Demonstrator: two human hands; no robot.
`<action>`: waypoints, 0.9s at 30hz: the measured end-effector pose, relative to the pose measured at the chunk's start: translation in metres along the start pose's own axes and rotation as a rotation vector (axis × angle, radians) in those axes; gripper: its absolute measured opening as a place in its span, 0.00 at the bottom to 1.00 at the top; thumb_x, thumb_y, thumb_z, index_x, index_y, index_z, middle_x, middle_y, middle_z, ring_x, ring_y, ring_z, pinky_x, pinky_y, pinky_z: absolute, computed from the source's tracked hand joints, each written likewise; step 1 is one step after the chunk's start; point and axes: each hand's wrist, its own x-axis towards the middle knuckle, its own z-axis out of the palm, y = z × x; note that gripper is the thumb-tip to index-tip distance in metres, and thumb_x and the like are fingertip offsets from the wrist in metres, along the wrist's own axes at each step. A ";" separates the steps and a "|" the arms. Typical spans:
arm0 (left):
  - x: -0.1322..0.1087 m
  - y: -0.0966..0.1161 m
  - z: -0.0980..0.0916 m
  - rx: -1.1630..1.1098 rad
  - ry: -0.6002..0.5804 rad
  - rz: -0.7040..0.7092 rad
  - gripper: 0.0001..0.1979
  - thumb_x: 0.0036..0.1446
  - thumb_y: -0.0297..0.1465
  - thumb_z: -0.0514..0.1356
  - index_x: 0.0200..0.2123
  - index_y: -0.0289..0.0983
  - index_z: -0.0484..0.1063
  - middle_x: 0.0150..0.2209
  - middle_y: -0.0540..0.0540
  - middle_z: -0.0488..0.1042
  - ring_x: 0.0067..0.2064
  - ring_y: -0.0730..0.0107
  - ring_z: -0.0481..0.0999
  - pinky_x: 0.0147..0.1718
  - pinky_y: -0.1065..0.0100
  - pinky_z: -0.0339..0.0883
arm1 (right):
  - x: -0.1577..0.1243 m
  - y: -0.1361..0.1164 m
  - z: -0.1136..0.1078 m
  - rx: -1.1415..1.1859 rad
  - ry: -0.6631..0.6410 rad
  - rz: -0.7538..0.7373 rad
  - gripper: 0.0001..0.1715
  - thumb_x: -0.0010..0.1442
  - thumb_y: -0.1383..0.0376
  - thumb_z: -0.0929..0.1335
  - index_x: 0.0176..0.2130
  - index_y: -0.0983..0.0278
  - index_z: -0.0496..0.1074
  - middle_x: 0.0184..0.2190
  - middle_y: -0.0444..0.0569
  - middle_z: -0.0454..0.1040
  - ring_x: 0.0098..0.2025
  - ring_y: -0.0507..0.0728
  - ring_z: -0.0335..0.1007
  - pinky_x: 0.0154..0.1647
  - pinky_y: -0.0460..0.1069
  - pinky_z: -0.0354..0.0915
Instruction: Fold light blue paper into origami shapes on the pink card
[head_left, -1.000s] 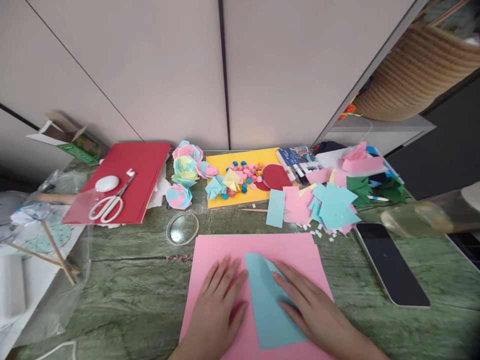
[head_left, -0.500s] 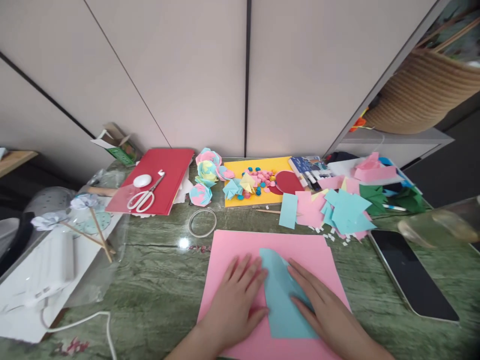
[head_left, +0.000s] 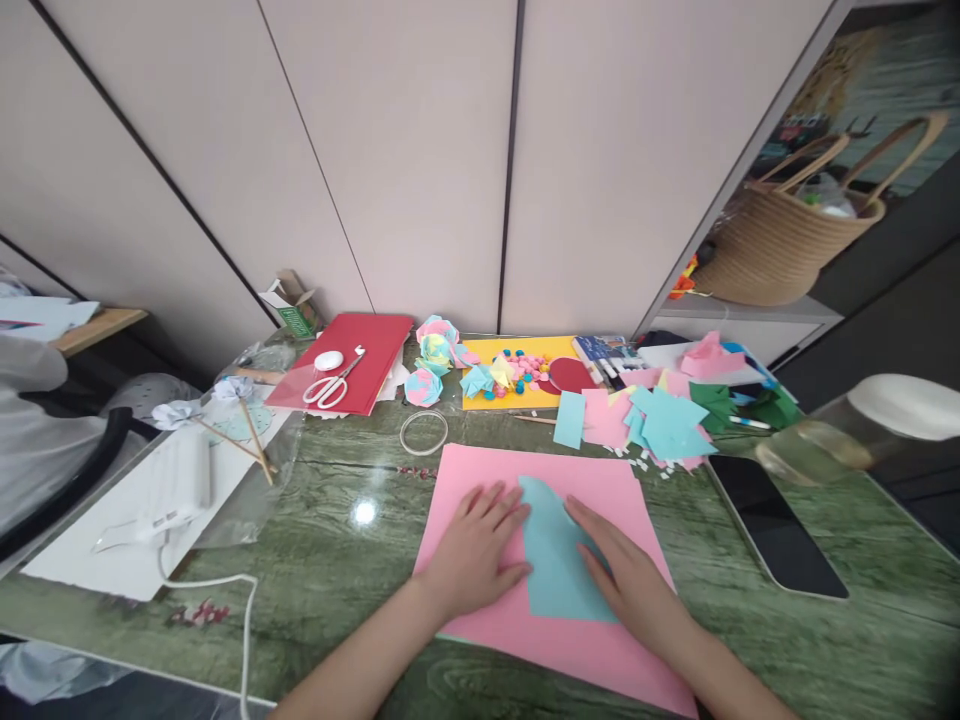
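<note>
A light-blue sheet of paper (head_left: 559, 560) lies on a larger stack of pink paper (head_left: 480, 470) in front of me. My left hand (head_left: 480, 550) rests flat with fingers spread, mostly on the pink paper, its fingertips and thumb at the blue sheet's left edge. My right hand (head_left: 619, 565) lies stretched out over the right side of the blue sheet and hides part of that edge. The sheet's upper right looks slightly curved or folded over under the right fingers. Neither hand grips anything.
Behind the paper lie a tape ring (head_left: 424, 433), cut blue pieces (head_left: 671, 420), and yellow card (head_left: 480, 400) with small coloured balls. White-handled scissors (head_left: 330, 390) sit on a red folder (head_left: 375, 345). A phone (head_left: 776, 525) and a clear cup (head_left: 817, 445) are at right, a white cable (head_left: 251, 600) at left.
The camera view has tilted and pulled back, so more of the table's front and the basket shows. Both hands keep nearly the same position on the paper.
</note>
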 end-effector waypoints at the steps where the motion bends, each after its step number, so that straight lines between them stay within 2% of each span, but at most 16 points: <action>1: 0.000 0.000 0.000 0.003 0.004 0.003 0.30 0.57 0.49 0.46 0.60 0.43 0.50 0.62 0.47 0.50 0.63 0.58 0.45 0.59 0.53 0.41 | 0.000 -0.001 0.000 -0.015 -0.006 -0.017 0.28 0.62 0.67 0.56 0.61 0.59 0.49 0.60 0.49 0.55 0.60 0.55 0.51 0.58 0.53 0.57; 7: 0.006 -0.006 -0.007 0.052 -0.010 0.064 0.28 0.57 0.47 0.48 0.58 0.44 0.53 0.62 0.48 0.51 0.61 0.54 0.49 0.55 0.51 0.47 | 0.004 -0.008 -0.009 -0.142 -0.066 -0.179 0.29 0.61 0.70 0.57 0.60 0.59 0.51 0.60 0.48 0.54 0.61 0.56 0.48 0.59 0.56 0.56; 10: 0.011 -0.011 -0.010 0.079 -0.016 0.091 0.28 0.57 0.47 0.48 0.58 0.44 0.54 0.62 0.48 0.52 0.61 0.53 0.49 0.54 0.50 0.47 | 0.006 -0.010 -0.013 -0.180 -0.083 -0.272 0.31 0.59 0.73 0.57 0.60 0.61 0.52 0.60 0.48 0.53 0.62 0.56 0.45 0.60 0.55 0.54; 15: 0.012 -0.020 -0.007 0.086 -0.001 0.099 0.29 0.57 0.47 0.47 0.60 0.45 0.50 0.62 0.48 0.51 0.62 0.54 0.46 0.55 0.50 0.45 | 0.006 -0.008 -0.007 -0.216 -0.084 -0.307 0.34 0.56 0.78 0.56 0.60 0.62 0.52 0.60 0.49 0.53 0.63 0.56 0.44 0.59 0.54 0.55; 20: 0.011 -0.023 -0.001 0.103 0.031 0.053 0.30 0.58 0.48 0.45 0.61 0.45 0.46 0.63 0.48 0.50 0.63 0.56 0.43 0.58 0.48 0.40 | 0.008 -0.001 0.006 -0.193 -0.103 -0.251 0.36 0.54 0.80 0.55 0.60 0.62 0.51 0.61 0.48 0.51 0.63 0.55 0.40 0.60 0.54 0.52; 27: 0.011 -0.019 0.005 0.109 0.049 0.006 0.29 0.59 0.47 0.42 0.61 0.45 0.45 0.63 0.48 0.46 0.64 0.58 0.41 0.58 0.49 0.40 | 0.010 0.011 0.007 -0.024 -0.058 -0.037 0.38 0.53 0.80 0.54 0.60 0.56 0.52 0.60 0.45 0.53 0.60 0.53 0.52 0.58 0.53 0.56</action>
